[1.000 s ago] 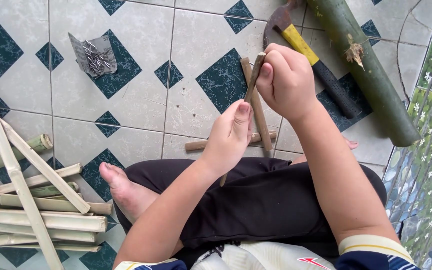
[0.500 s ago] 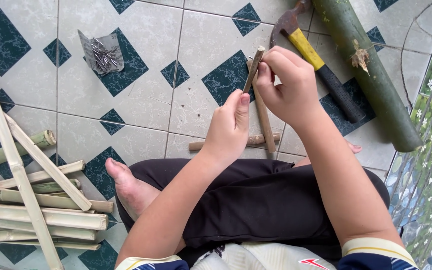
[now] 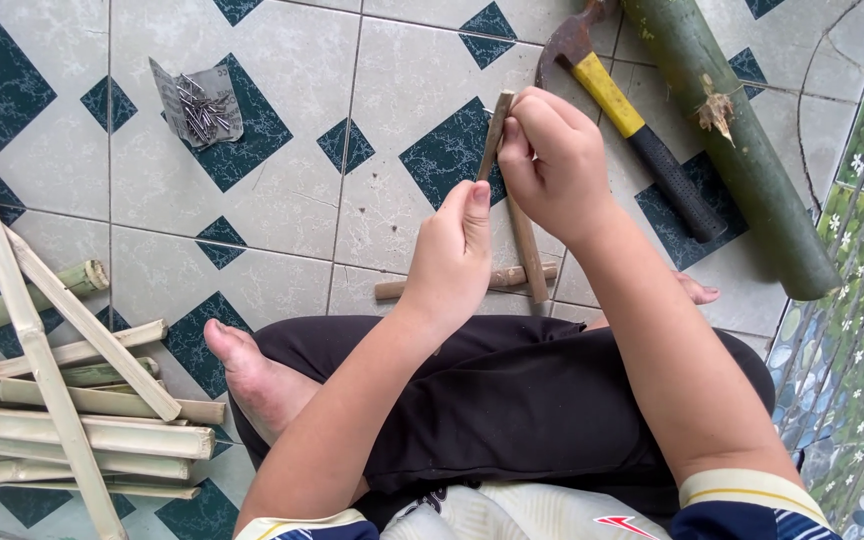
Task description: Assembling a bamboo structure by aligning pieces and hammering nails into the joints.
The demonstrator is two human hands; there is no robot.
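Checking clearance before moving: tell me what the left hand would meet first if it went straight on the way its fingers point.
Probably the thin bamboo stick just beyond the left hand fingertips; depth is unclear.

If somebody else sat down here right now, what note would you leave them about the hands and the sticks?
Left hand: closed on the lower part of a thin stick.
Right hand: pinching the stick's upper part, stick nearly upright above the floor.
On the tiles under the hands: two short sticks lying crossed.
Hammer and thick green bamboo pole lie right of the hands, untouched.
Nails sit on a scrap of paper, far left.
Split bamboo strips are piled at left.
Done: two sticks laid crossed. Whether they are joined cannot be told; the held stick is not yet set down.
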